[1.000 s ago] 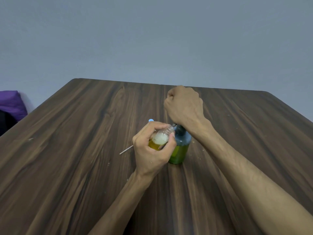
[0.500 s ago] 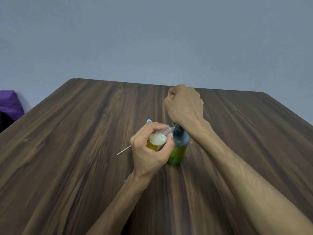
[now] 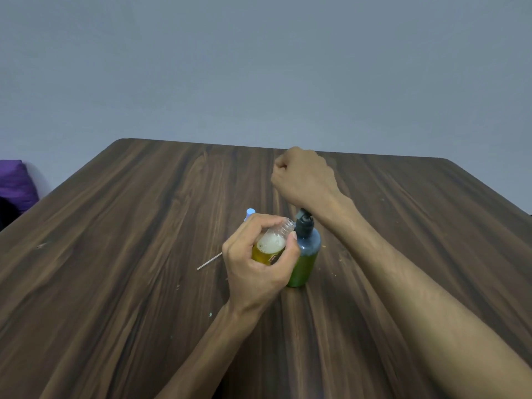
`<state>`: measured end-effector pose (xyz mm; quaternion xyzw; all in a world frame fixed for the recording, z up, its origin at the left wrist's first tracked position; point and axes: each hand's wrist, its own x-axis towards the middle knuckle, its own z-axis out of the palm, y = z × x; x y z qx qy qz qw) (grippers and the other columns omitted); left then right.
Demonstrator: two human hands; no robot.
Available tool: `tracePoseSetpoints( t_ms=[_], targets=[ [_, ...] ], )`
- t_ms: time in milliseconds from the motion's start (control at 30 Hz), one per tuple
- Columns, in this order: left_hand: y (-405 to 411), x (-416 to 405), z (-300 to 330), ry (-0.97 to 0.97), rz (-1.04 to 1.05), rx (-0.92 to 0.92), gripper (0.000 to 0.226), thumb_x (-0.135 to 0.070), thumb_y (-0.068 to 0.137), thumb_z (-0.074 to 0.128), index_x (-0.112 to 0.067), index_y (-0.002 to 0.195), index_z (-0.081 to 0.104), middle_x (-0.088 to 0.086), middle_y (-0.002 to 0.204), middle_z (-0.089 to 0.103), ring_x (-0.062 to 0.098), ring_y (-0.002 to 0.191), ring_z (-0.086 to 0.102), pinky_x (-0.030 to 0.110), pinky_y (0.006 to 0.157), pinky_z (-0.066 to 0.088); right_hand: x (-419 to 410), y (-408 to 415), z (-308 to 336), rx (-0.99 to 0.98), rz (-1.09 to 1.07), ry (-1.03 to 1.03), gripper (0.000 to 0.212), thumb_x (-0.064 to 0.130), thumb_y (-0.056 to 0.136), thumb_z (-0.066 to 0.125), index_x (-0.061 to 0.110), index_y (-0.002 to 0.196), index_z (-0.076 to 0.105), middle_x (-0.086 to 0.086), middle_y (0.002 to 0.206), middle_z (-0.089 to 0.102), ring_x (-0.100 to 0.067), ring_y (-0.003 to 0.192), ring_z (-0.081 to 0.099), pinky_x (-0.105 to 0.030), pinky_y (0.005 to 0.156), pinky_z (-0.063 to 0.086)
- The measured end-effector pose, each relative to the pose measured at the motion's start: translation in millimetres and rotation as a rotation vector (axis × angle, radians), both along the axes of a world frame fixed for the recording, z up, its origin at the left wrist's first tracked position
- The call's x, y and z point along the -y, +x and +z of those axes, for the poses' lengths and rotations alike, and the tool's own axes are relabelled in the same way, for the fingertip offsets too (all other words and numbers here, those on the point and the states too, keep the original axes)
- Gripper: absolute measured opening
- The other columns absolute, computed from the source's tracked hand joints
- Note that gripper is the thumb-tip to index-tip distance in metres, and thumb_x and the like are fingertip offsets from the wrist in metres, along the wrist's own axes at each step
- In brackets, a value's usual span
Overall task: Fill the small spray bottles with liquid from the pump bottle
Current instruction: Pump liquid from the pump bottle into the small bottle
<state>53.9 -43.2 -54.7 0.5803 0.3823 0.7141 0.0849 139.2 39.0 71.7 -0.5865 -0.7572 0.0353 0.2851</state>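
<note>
The pump bottle (image 3: 305,254) stands upright near the middle of the table (image 3: 121,254), its green liquid filling roughly the lower half and its dark pump head at the top. The right hand (image 3: 302,177) sits above and behind that head with the wrist over it and the fingers curled into a fist; whether they press the pump cannot be told, since the wrist hides the contact. The left hand (image 3: 259,263), nearer the camera, wraps its fingers (image 3: 256,226) and thumb round the small spray bottle (image 3: 272,244), which is tilted so that its open neck leans right towards the pump head, just beside it. Yellow liquid topped with foam fills much of it. The next stroke depends, I judge, on that neck staying under the spout. A blue cap (image 3: 250,212) and a thin tube (image 3: 209,261) lie just beyond the left hand.
</note>
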Motion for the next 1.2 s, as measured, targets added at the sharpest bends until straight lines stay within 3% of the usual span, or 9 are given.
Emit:
tracePoseSetpoints(
  t_ms=[233, 300, 467, 600, 800, 900, 1000, 1100, 1200],
  targets=[
    [8, 4, 2, 0.078, 0.052, -0.046, 0.017, -0.012, 0.084, 0.077, 0.001, 0.094, 0.073, 0.003, 0.092, 0.073, 0.016, 0.084, 0.072, 0.028, 0.075, 0.056, -4, -1, -7, -0.001, -0.097, 0.070, 0.018, 0.009, 0.076, 0.047, 0.017, 0.060, 0.046, 0.002, 0.060, 0.045, -0.020, 0.057, 0.039, -0.031, 0.053, 0.027],
    [11, 6, 3, 0.101, 0.062, -0.066, 0.016, -0.012, 0.084, 0.076, 0.002, 0.092, 0.073, 0.005, 0.091, 0.073, 0.019, 0.084, 0.072, 0.031, 0.077, 0.056, -3, 1, -6, -0.089, -0.083, 0.063, 0.018, 0.008, 0.073, 0.045, 0.015, 0.057, 0.042, 0.003, 0.056, 0.041, -0.020, 0.054, 0.034, -0.030, 0.052, 0.026],
    [13, 5, -1, 0.082, 0.047, -0.062, 0.017, -0.014, 0.085, 0.074, 0.001, 0.093, 0.073, 0.004, 0.092, 0.074, 0.018, 0.086, 0.072, 0.030, 0.080, 0.056, 1, 13, -2, -0.419, 0.287, -0.215, 0.026, 0.001, 0.073, 0.042, 0.011, 0.055, 0.059, 0.008, 0.047, 0.049, -0.013, 0.049, 0.044, -0.027, 0.055, 0.040],
    [12, -1, -4, 0.061, 0.072, -0.102, 0.018, -0.017, 0.084, 0.075, -0.001, 0.091, 0.073, 0.001, 0.093, 0.074, 0.017, 0.088, 0.071, 0.031, 0.083, 0.056, 10, 14, -8, -0.535, 0.453, -0.410, 0.038, -0.012, 0.079, 0.036, 0.010, 0.054, 0.054, 0.003, 0.046, 0.045, -0.008, 0.041, 0.039, -0.018, 0.044, 0.036],
    [3, -8, -11, 0.007, 0.057, -0.076, 0.017, -0.015, 0.086, 0.075, -0.002, 0.097, 0.074, 0.001, 0.095, 0.075, 0.019, 0.087, 0.073, 0.044, 0.075, 0.060, 16, 14, -19, -0.708, 0.264, -0.348, 0.034, -0.004, 0.073, 0.038, 0.016, 0.048, 0.050, 0.002, 0.047, 0.038, -0.009, 0.043, 0.031, -0.021, 0.045, 0.029],
    [3, -7, -9, 0.005, 0.026, -0.017, 0.018, -0.016, 0.088, 0.074, 0.000, 0.097, 0.073, 0.003, 0.094, 0.074, 0.021, 0.086, 0.073, 0.041, 0.075, 0.059, 19, 12, -25, -0.693, 0.121, -0.187, 0.028, 0.006, 0.069, 0.041, 0.016, 0.048, 0.056, 0.001, 0.047, 0.040, -0.010, 0.047, 0.036, -0.024, 0.051, 0.034],
    [1, -3, -3, -0.021, -0.044, 0.049, 0.020, -0.019, 0.091, 0.072, -0.001, 0.098, 0.072, 0.002, 0.093, 0.072, 0.015, 0.085, 0.070, 0.027, 0.076, 0.053, 23, 12, -25, -0.578, 0.016, -0.055, 0.022, 0.007, 0.069, 0.043, 0.003, 0.064, 0.063, -0.006, 0.052, 0.044, -0.015, 0.054, 0.040, -0.030, 0.054, 0.040],
    [2, -1, 1, -0.060, -0.113, 0.102, 0.023, -0.021, 0.093, 0.071, -0.001, 0.102, 0.073, 0.003, 0.094, 0.072, 0.016, 0.086, 0.070, 0.023, 0.079, 0.052, 26, 16, -17, -0.438, 0.031, -0.132, 0.027, 0.010, 0.072, 0.046, 0.016, 0.063, 0.071, 0.007, 0.052, 0.062, -0.019, 0.061, 0.063, -0.035, 0.063, 0.057],
    [4, -2, 2, -0.077, -0.136, 0.118, 0.023, -0.022, 0.093, 0.071, -0.001, 0.104, 0.073, 0.001, 0.095, 0.072, 0.014, 0.089, 0.069, 0.022, 0.081, 0.052, 23, 18, -1, -0.334, 0.060, -0.223, 0.028, 0.016, 0.069, 0.047, 0.022, 0.060, 0.073, 0.004, 0.062, 0.071, -0.024, 0.070, 0.072, -0.047, 0.074, 0.064]
  ],
)
